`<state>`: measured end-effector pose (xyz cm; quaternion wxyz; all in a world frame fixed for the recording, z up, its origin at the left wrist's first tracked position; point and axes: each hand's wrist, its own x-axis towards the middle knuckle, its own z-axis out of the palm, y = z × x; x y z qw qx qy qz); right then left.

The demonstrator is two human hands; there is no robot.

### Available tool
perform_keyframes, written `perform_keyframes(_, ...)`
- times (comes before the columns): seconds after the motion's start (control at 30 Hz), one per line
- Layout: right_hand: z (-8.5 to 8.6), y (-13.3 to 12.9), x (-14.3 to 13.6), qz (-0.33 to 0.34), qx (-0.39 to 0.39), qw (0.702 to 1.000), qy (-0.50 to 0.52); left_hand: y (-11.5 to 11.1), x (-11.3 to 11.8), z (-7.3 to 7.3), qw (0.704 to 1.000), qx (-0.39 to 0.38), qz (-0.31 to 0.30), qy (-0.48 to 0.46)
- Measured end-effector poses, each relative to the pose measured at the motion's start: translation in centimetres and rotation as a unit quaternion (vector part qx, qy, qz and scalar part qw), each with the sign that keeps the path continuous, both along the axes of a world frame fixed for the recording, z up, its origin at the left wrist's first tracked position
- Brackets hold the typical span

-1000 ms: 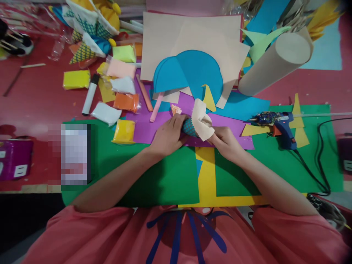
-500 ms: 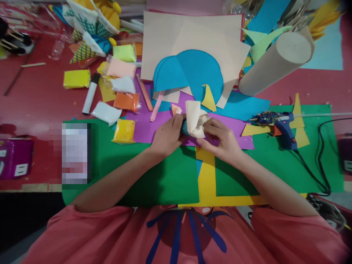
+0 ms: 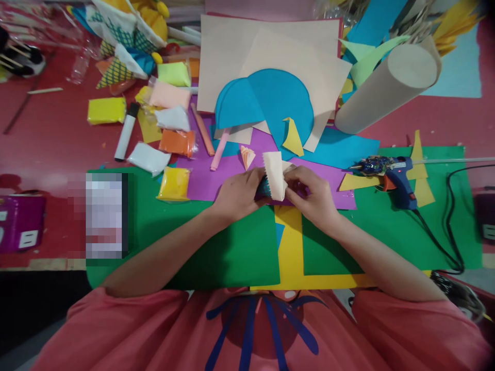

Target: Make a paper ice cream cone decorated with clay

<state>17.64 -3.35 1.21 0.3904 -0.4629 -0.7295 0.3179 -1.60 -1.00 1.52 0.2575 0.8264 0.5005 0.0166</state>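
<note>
Between my two hands is a small craft piece with a cream, zigzag-edged strip [image 3: 274, 178] and a dark teal patterned part [image 3: 265, 187]. My left hand [image 3: 242, 193] is closed round the teal part from the left. On the right, my right hand [image 3: 313, 193] pinches the cream part, its fingertips partly hidden behind it. A small orange-and-white striped folded piece [image 3: 246, 156] lies just above my left hand on the purple sheet [image 3: 204, 183]. Beyond the hands, a yellow scrap [image 3: 293, 138] rests on blue rounded sheets [image 3: 284, 98].
A glue gun [image 3: 402, 180] with a black cable lies at right on a green sheet [image 3: 340, 247], near a cream paper roll [image 3: 386, 90]. At left are clay packets [image 3: 174, 184], a marker [image 3: 127, 132] and a blurred screen [image 3: 104, 216].
The cream strip has turned and dropped slightly between my hands. My right fingers have shifted their hold and curled in more. The striped piece now shows more fully.
</note>
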Motion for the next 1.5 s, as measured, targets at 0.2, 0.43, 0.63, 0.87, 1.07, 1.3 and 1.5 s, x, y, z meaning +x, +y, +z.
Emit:
perform_keyframes(0.2,0.4,-0.5,-0.1,0.079,0.045,0.995,-0.033,-0.1,-0.2,0.2,1.0,0.003,0.01,-0.016)
perform_keyframes(0.43,0.1,-0.5,-0.3,0.064,0.046,0.993,-0.085,-0.1,-0.2,-0.5,0.998,0.001,0.053,-0.021)
perform_keyframes(0.63,0.3,-0.5,0.0,0.052,0.022,0.997,-0.057,-0.3,-0.4,-1.5,0.995,0.045,0.012,-0.085)
perform_keyframes(0.87,0.6,-0.3,0.2,0.066,-0.022,0.998,-0.007,-0.4,-0.6,-1.1,0.988,0.072,0.002,-0.136)
perform_keyframes(1.07,0.3,0.1,0.1,0.031,-0.076,0.995,0.056,-0.3,-0.9,-1.1,0.995,0.02,0.009,-0.093)
perform_keyframes(1.3,-0.1,-0.2,-0.3,0.044,-0.022,0.998,0.027,-0.4,0.3,-0.5,0.997,0.028,0.003,-0.073)
perform_keyframes(1.5,0.4,-0.3,-0.2,0.092,-0.056,0.993,0.039,-0.5,0.3,-0.7,0.995,0.055,0.019,-0.078)
